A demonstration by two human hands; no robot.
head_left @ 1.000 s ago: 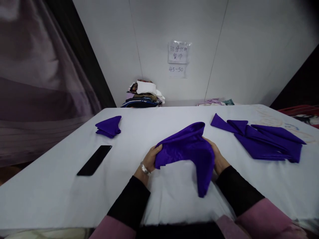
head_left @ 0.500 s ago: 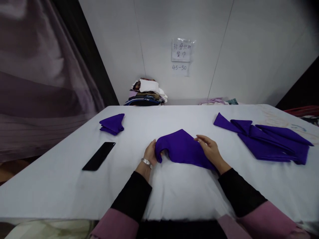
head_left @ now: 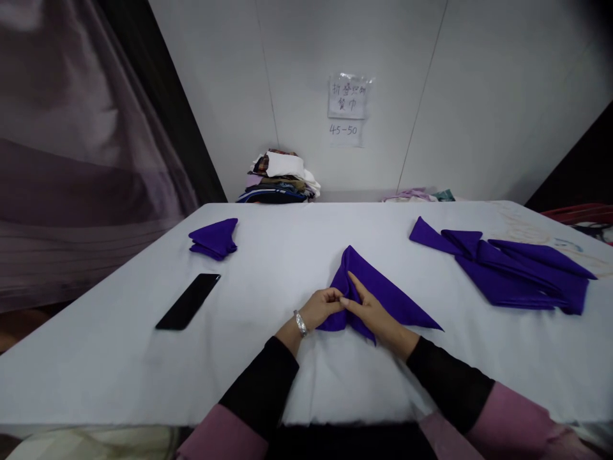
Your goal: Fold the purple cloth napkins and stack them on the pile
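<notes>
In front of me a purple cloth napkin [head_left: 390, 291] lies on the table in a triangular shape, its peak pointing away. Its left part is folded in toward the middle line. My left hand [head_left: 322, 308], with a silver bracelet at the wrist, pinches the folded-in edge near the centre. My right hand [head_left: 376, 313] rests over the middle of the cloth, its index finger stretched along the fold and its thumb meeting the left fingertips. Cloth is gathered between the two hands. Some of the right fingers are hidden under the hand.
A folded purple napkin [head_left: 214, 239] lies at the left, with a black phone [head_left: 188, 301] nearer me. Several purple napkins [head_left: 517, 275] spread over the right side of the white-covered table [head_left: 230, 377]. Behind stand a clothes pile [head_left: 280, 179] and a wall with a paper sign [head_left: 348, 102].
My left hand has brought the napkin's left side over toward the centre. My right hand has shifted left and down onto the middle fold, and the hands now meet.
</notes>
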